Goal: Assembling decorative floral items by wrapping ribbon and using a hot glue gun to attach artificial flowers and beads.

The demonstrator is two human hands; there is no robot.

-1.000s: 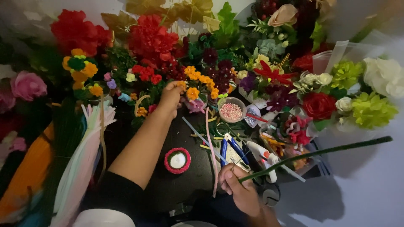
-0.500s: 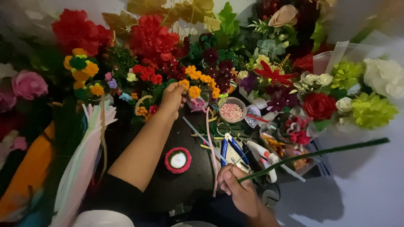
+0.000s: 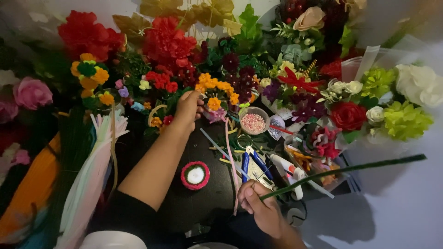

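Note:
My left hand [image 3: 188,109] reaches forward into the flower pile, fingers closed among small orange blossoms [image 3: 213,86]; what it grips, if anything, is hidden. My right hand [image 3: 260,208] sits near the table's front edge, pinching one end of a long green fuzzy stem [image 3: 341,171] that stretches out to the right. Blue-handled pliers [image 3: 254,164] lie just above that hand.
Artificial flowers ring the dark table: red blooms [image 3: 168,42], a red rose [image 3: 347,115], lime-green ones [image 3: 404,121], a pink rose [image 3: 31,93]. A bowl of pink beads [image 3: 253,122], a round red-rimmed piece [image 3: 195,175], a glue gun [image 3: 287,167] and bundled fuzzy stems [image 3: 87,180] lie about.
My left hand has edged slightly deeper toward the orange blossoms. The right hand with the green stem has stayed in place.

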